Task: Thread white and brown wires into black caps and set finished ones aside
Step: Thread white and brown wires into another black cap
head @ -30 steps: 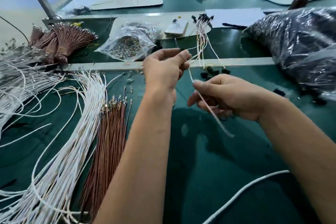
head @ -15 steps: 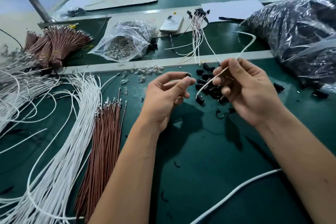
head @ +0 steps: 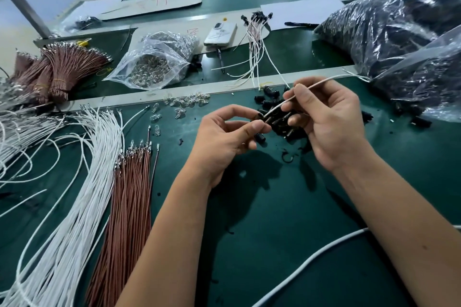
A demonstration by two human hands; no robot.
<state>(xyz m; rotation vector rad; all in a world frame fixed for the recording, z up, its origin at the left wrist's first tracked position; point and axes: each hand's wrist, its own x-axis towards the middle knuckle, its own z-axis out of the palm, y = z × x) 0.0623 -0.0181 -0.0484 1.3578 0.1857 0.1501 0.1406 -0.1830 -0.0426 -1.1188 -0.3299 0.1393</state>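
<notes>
My right hand (head: 326, 119) pinches a white wire (head: 321, 82) whose free end trails up to the right. Its lower tip points into a small black cap (head: 260, 117) that my left hand (head: 229, 137) pinches between thumb and fingers. Behind both hands lies a pile of loose black caps (head: 282, 124) on the green mat. White wires (head: 82, 182) and brown wires (head: 132, 182) lie in long bundles at the left. Finished wires with black caps (head: 257, 40) lie in a bunch farther back.
A clear bag of metal parts (head: 154, 62) and a white phone (head: 220, 33) lie at the back. Large bags of black parts (head: 399, 32) fill the right. Tied brown wire bundles (head: 57, 70) sit far left. Small glass bulbs (head: 187, 102) are scattered near a grey rail (head: 124, 98). A white cable (head: 311, 262) crosses front right.
Both hands dropped from raised positions toward the cap pile. My right hand turned the white wire so its tip now meets the cap in my left hand.
</notes>
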